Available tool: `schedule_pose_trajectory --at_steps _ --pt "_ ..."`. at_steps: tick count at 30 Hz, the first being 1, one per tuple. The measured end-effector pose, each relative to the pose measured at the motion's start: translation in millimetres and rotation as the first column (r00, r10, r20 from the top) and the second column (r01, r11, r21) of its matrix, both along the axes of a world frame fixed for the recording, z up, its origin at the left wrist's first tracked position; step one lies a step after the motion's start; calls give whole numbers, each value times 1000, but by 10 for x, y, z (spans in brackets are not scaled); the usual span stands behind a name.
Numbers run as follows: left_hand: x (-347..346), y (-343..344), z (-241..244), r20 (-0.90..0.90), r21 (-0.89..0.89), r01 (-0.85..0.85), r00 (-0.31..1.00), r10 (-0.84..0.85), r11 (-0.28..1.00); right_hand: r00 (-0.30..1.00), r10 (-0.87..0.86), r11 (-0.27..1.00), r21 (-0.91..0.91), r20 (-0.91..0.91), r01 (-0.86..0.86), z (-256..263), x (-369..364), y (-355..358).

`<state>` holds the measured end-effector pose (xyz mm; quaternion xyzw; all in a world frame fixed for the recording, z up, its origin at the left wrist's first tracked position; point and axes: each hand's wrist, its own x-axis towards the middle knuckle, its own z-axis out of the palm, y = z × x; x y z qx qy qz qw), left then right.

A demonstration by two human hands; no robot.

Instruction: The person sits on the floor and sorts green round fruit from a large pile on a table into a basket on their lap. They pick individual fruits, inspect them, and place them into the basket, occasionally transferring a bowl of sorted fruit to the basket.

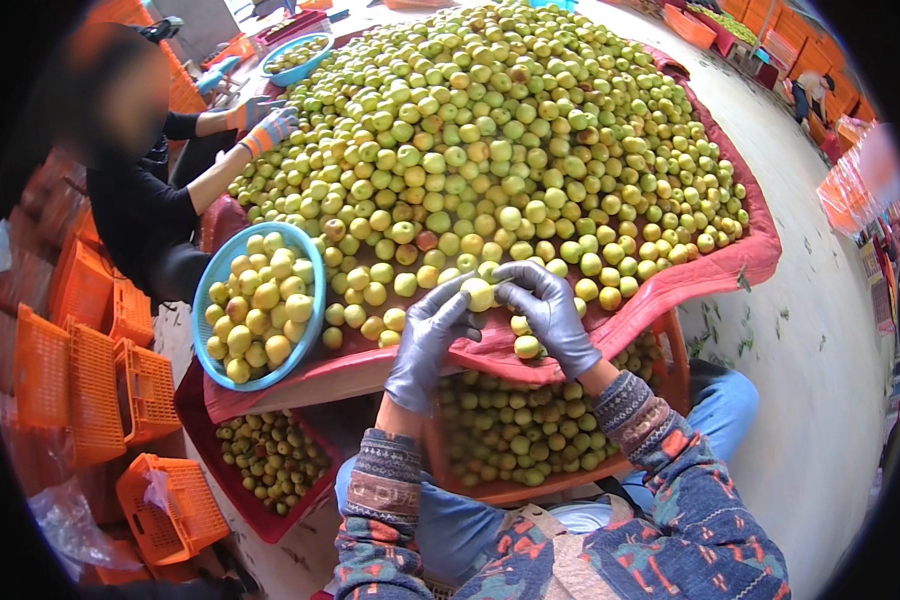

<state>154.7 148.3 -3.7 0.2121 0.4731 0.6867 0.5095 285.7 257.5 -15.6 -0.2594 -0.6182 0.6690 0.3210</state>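
Note:
Both my hands wear grey gloves and meet over the near edge of a table covered in red cloth [682,279]. My left hand [433,337] holds a yellow-green round fruit [478,295] between thumb and fingers. On the fruit's right side, my right hand [546,311] has its thumb and fingertips pinched close to the stem end; whether they grip a stem or leaf is too small to tell. A large heap of similar fruit [495,142] covers the table beyond. Left of my hands, a blue round basket [321,300] full of fruit stands at the table's edge.
An orange container of fruit [540,484] sits below the table edge between my legs, with a red crate of fruit [270,534] to its left. Orange crates [94,390] stand at far left. A co-worker's striped gloves [270,131] touch the heap, near another blue basket [300,73].

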Motion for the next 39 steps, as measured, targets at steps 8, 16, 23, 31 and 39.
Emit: schedule_pose_trajectory --at_steps 8,16,23,31,39 --pt "-210 -312 -178 15 -53 -215 976 216 975 966 183 686 680 185 -260 113 -410 -234" --pt "-301 -427 -152 329 1 -383 873 361 924 955 279 889 349 99 -296 238 -1489 -375" --pt "-301 -337 -407 23 42 -497 868 497 866 985 0 742 660 175 -117 202 -2700 -376" --pt "-439 -370 -371 307 -24 -446 849 431 895 978 62 558 805 200 -200 -189 -2725 79" --pt "-429 -246 -417 136 -94 -519 839 527 850 765 -216 262 791 607 -553 -431 -1133 354"
